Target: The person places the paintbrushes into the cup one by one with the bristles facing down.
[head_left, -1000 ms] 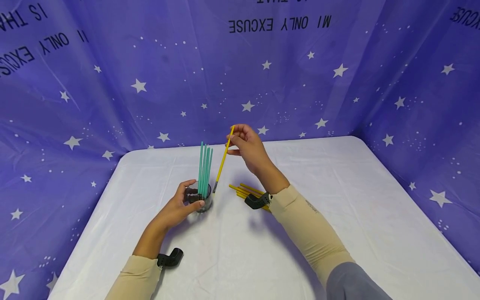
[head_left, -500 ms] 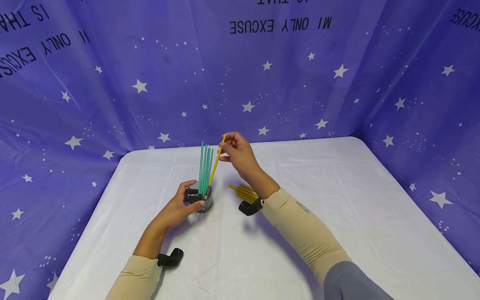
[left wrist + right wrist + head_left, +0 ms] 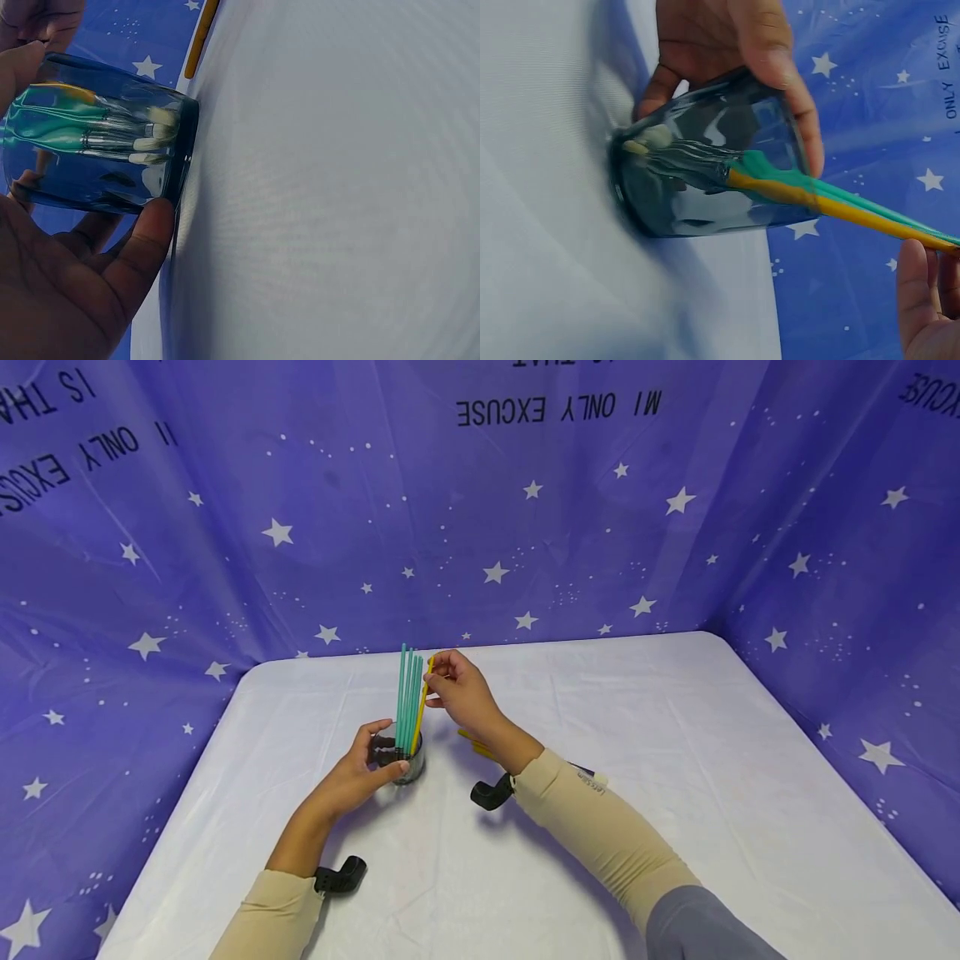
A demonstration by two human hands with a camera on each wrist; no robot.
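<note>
My left hand (image 3: 356, 785) grips a dark, see-through glass (image 3: 112, 180) that stands upright on the table, thumb and fingers around its side. Several green-handled paintbrushes (image 3: 407, 702) stand in it with their pale bristles down near its base. Between thumb and fingers, my right hand (image 3: 465, 693) pinches the upper end of a yellow-handled paintbrush (image 3: 420, 714). The lower part of that brush is inside the glass, beside the green ones, as the right wrist view shows.
More yellow paintbrushes (image 3: 480, 747) lie on the white-covered table (image 3: 675, 777) right of the glass, partly hidden beneath my right forearm. A purple star-patterned curtain (image 3: 495, 527) hangs around the table's back and sides.
My right hand has moved left and down, bringing the yellow paintbrush from beside the glass to inside it. The left hand and the glass have stayed in place.
</note>
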